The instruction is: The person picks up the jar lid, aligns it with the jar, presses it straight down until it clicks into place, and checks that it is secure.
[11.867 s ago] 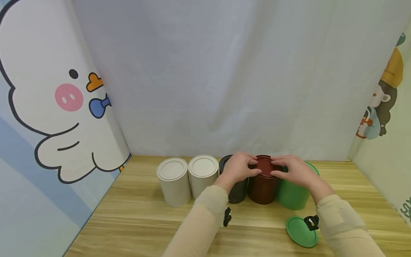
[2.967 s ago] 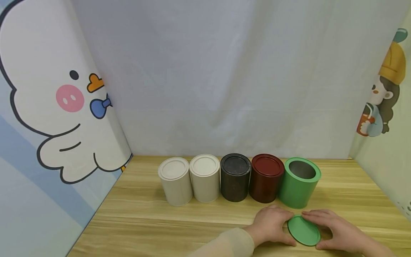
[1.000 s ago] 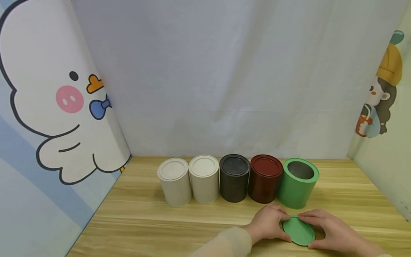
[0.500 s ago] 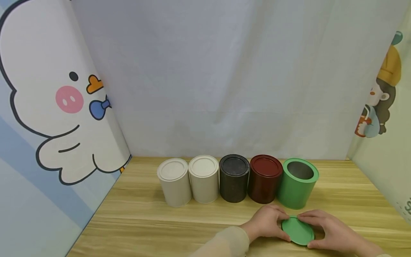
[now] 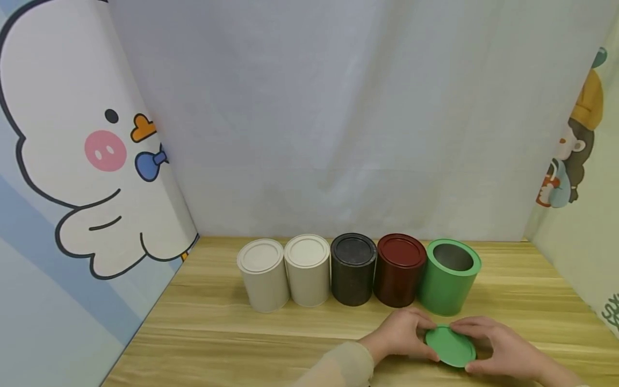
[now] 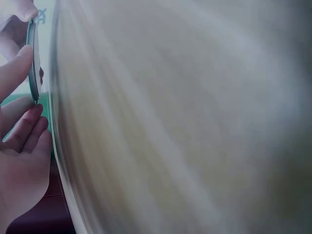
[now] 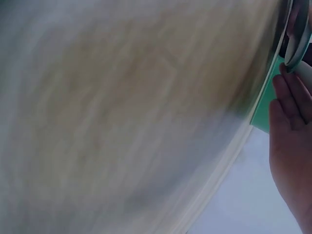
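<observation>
A round green lid (image 5: pixel 451 346) is held by its edges between both hands, near the front right of the table. On its left side, the left hand (image 5: pixel 400 334) grips the rim with thumb and fingers. The right hand (image 5: pixel 506 350) grips the opposite edge the same way. Both wrist views show the lid edge-on, with a narrow gap between it and the tabletop. Just behind the hands stands a green can (image 5: pixel 446 290) with its top uncovered, showing a dark inside.
Left of the green can, in a row, stand a dark red can (image 5: pixel 400 279), a black can (image 5: pixel 353 279) and two whitish cans, one (image 5: pixel 309 279) beside the other (image 5: pixel 266 285), all lidded. A pale curtain (image 5: pixel 338 118) hangs behind the wooden table (image 5: pixel 217 344).
Both hands went from the dark red can's top down to the green lid. They shifted it slightly left, and in the last half second its near edge rose a little.
</observation>
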Available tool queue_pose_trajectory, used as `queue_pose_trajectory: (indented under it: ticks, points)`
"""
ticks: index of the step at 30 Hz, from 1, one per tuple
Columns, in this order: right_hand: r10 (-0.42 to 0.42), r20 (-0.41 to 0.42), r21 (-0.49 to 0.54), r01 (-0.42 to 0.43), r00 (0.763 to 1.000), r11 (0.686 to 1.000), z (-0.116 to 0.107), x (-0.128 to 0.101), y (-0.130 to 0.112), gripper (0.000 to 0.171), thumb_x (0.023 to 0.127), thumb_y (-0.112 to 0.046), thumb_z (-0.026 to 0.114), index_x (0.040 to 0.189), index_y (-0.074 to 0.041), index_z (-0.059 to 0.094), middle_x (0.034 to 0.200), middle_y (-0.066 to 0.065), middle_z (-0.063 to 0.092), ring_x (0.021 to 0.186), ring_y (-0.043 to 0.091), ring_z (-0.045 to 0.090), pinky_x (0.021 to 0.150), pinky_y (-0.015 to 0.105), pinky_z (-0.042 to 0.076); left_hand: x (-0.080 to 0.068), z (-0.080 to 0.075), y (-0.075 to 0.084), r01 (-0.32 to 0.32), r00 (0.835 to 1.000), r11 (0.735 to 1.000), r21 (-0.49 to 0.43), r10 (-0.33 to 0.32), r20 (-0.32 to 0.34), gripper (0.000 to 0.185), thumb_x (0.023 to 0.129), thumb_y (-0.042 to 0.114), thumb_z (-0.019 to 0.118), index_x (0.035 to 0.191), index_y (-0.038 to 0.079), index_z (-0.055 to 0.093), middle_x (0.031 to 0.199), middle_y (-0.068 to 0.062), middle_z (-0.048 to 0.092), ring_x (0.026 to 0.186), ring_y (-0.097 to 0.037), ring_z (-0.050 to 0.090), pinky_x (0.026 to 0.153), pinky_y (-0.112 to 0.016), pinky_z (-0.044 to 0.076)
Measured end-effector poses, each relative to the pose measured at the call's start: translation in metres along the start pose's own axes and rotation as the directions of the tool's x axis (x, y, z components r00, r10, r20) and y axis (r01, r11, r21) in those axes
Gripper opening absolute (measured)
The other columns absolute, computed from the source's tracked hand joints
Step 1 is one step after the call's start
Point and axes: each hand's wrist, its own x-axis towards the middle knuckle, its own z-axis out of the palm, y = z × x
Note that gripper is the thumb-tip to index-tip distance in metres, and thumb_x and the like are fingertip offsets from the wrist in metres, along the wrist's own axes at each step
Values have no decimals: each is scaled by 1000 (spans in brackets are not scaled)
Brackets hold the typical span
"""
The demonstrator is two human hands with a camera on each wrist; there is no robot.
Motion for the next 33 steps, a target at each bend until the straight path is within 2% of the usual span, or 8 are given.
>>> queue_pose_trajectory:
  ticks: [6, 12, 20, 24, 33]
  points:
    - [18, -36, 35, -16, 999, 999, -2, -2, -2, 66, 67, -28, 92, 126, -10, 68, 123, -6, 63, 113, 0, 53, 87, 9, 41, -1, -2, 1, -12, 999, 999, -45, 11, -40, 57, 75, 39, 87, 126, 19, 71, 120, 16, 64, 110, 7, 53, 90, -7, 38]
    - [60, -57, 43, -58, 997, 997, -5, -1, -6, 67, 66, -25, 93, 126, -11, 68, 125, -8, 62, 115, -3, 51, 87, 10, 42, -3, -6, 3, -21, 996, 993, -113, 12, -83, 56, 76, 36, 88, 126, 17, 71, 116, 15, 64, 105, 8, 53, 86, -5, 38]
    - [142, -66, 11, -141, 988, 990, -14, 1, -15, 69, 65, -25, 94, 128, -17, 68, 125, -8, 61, 114, -3, 50, 80, 19, 48, -6, -16, 8, -21, 995, 994, -106, 11, -96, 56, 77, 37, 86, 127, 19, 70, 120, 15, 61, 108, 7, 53, 88, -6, 38]
    - [132, -94, 7, -132, 987, 991, -18, 3, -18, 72, 63, -23, 95, 129, -16, 67, 126, -9, 60, 116, -5, 49, 83, 15, 46, -8, -21, 10, -38, 993, 995, -91, 27, -114, 56, 78, 38, 86, 128, 19, 70, 121, 16, 61, 110, 7, 52, 90, -6, 37]
    - [83, -155, 39, -78, 984, 996, -28, 12, -27, 78, 59, -15, 95, 131, -11, 66, 130, -8, 59, 119, -7, 46, 92, 6, 34, -10, -33, 13, -58, 985, 991, -121, 38, -167, 56, 78, 37, 85, 128, 18, 70, 123, 14, 61, 113, 6, 51, 93, -7, 36]
